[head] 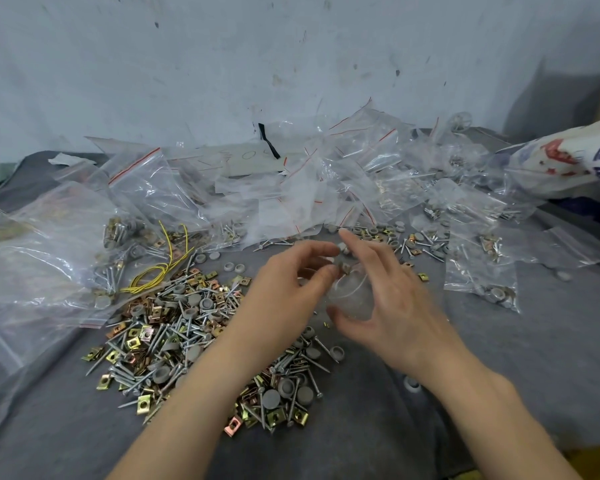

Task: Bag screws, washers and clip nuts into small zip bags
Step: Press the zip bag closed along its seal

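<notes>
A loose heap of silver screws, grey round washers and brass clip nuts [174, 337] covers the grey cloth at centre left. Above it, my left hand [288, 285] pinches a few small parts at its fingertips, right at the mouth of a small clear zip bag [352, 294]. My right hand [388, 303] holds that bag, thumb under it and fingers spread over the top. The bag hangs just above the cloth. What lies inside the bag is too blurred to tell.
Empty and filled zip bags [309, 181] pile up along the back, with more filled ones at the right [478, 289] and large bags at the left [49, 244]. A yellow wire [156, 271] lies beside the heap. A printed sack [568, 157] sits at far right.
</notes>
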A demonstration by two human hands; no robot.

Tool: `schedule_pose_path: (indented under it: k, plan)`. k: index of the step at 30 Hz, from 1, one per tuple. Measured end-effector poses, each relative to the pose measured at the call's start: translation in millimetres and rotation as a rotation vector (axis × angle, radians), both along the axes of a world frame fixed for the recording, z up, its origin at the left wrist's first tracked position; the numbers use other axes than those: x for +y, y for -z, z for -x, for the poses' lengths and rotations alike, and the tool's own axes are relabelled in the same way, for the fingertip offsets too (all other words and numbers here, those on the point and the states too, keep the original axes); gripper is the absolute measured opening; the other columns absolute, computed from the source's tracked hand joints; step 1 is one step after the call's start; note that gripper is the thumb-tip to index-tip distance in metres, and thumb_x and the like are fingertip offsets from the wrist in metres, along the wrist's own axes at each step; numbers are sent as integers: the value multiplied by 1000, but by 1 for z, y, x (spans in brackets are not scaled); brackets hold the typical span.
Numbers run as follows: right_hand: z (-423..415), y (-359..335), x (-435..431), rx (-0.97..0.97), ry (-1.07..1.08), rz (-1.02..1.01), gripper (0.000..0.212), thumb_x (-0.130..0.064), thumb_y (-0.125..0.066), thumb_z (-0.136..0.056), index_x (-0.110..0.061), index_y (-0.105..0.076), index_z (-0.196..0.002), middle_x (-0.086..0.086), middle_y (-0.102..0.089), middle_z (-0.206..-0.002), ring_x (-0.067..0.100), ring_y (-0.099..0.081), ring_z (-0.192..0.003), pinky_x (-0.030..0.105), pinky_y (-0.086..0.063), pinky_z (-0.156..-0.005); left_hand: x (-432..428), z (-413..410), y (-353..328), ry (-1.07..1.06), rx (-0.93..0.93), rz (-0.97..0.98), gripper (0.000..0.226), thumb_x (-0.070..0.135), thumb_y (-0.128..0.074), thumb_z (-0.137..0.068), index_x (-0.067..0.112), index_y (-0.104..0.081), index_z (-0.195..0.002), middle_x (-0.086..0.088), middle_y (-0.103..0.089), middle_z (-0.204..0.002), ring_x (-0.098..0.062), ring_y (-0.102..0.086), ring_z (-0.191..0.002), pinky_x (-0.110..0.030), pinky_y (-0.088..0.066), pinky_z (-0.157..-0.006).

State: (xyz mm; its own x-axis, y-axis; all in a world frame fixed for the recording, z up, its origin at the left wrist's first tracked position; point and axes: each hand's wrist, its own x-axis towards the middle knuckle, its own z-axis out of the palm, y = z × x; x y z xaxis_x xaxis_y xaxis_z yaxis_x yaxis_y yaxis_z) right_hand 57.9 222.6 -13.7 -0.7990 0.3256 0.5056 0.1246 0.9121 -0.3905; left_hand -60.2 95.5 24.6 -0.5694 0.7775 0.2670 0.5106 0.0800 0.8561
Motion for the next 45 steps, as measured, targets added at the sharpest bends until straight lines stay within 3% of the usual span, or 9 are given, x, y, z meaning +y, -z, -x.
schedule_pose_path:
  k: [7,12,17,24,28,31,36,42,45]
  plan:
    - [1,2,0,14,-20,13,91,-48,-63,-79,-35,-15,-156,-5,-42,-140,15,-48,-128,34,-38,-105,-5,-1,-4,91,4,-7,16,35,-55,-99,32,-64,-113,19,-73,-97,6,-65,-97,-14,-49,-82]
    - [0,1,0,6,-11,16,88,-52,-57,-80,-38,-12,-155,-7,-40,-141,12,-42,-131,29,-34,-103,-10,-2,-1,146,196,204,19,43,-56,-97,28,-66,-95,15,-70,-88,2,-64,-82,-27,-52,-79]
    - [1,4,-2,-65,31,90,100,-59,-61,-80,-39,-3,-159,-8,-35,-147,9,-36,-135,23,-23,-105,-13,-7,-4,112,222,152,13,44,-53,-99,34,-60,-93,13,-68,-78,-1,-64,-70,-24,-50,-66]
    - [2,1,-3,-31,31,144,95,-47,-73,-80,-37,-19,-157,-8,-53,-138,11,-50,-128,29,-34,-106,-17,-17,-12,150,431,111,15,44,-48,-101,38,-61,-104,17,-66,-88,-1,-62,-84,-33,-51,-77]
    - [1,-2,-5,20,37,180,86,-61,-57,-78,-37,-24,-155,-10,-50,-145,13,-50,-131,40,-41,-109,-19,-14,-16,148,475,37,21,41,-49,-101,34,-67,-107,19,-62,-92,2,-57,-92,-17,-42,-80]
    - [3,-1,-4,49,73,170,79,-48,-63,-85,-41,-23,-153,-9,-52,-146,14,-52,-129,38,-41,-105,-23,-4,-20,39,393,-28,19,34,-54,-99,29,-69,-111,22,-67,-93,7,-59,-89,-6,-39,-74]
    - [5,-1,-1,169,110,281,76,-43,-64,-85,-46,-25,-150,-11,-61,-135,12,-58,-121,33,-46,-100,-44,29,-15,-97,376,355,30,42,-49,-98,31,-59,-123,21,-63,-95,5,-60,-87,-12,-44,-73]
    - [7,-13,2,424,39,573,68,-36,-71,-88,-48,-37,-145,-36,-62,-113,-12,-62,-103,10,-47,-80,-58,37,3,-104,527,793,41,53,-39,-100,31,-52,-132,5,-55,-129,-17,-48,-121,-37,-40,-103]
    - [8,-20,2,513,-6,722,63,-31,-71,-91,-45,-41,-145,-29,-67,-114,-4,-65,-105,20,-47,-88,-58,35,6,-92,557,832,46,60,-36,-97,35,-50,-134,6,-49,-130,-18,-42,-126,-41,-36,-107]
